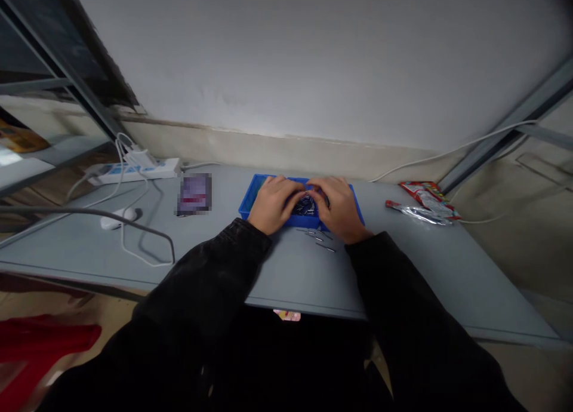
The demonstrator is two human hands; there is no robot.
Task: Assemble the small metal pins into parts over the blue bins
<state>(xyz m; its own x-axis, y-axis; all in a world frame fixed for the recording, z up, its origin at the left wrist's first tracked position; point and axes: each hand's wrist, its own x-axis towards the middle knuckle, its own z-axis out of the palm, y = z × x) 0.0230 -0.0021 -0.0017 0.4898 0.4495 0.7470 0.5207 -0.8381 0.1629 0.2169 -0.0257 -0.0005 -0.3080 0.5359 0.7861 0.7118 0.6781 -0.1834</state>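
The left hand (272,203) and the right hand (339,208) are held together over a shallow blue tray (250,198), fingers curled inward so that the fingertips meet above a heap of small dark metal parts (305,206). Whether anything is pinched between the fingers cannot be told; the parts are too small and the fingertips are bunched too closely. Both hands are half closed rather than flat, and their heels appear to rest at the tray's near rim.

Just in front of the tray, between the two black sleeves, a few loose metal pieces (320,237) are seen lying on the grey table (286,274), apart from the heap.

Farther out, a red and silver wrapper (425,203) lies to the right, a blurred-out small object (194,194) to the left, and beyond it a white power strip (134,171) with a trailing white cable (134,245).

Several risks can be judged from this. The loose pieces near the wrists could be swept off the table edge by a sleeve. The light tray could be pushed or tipped if weight is put on its rim. Small parts could be dropped unseen, since the light is dim and the fingers hide the heap.
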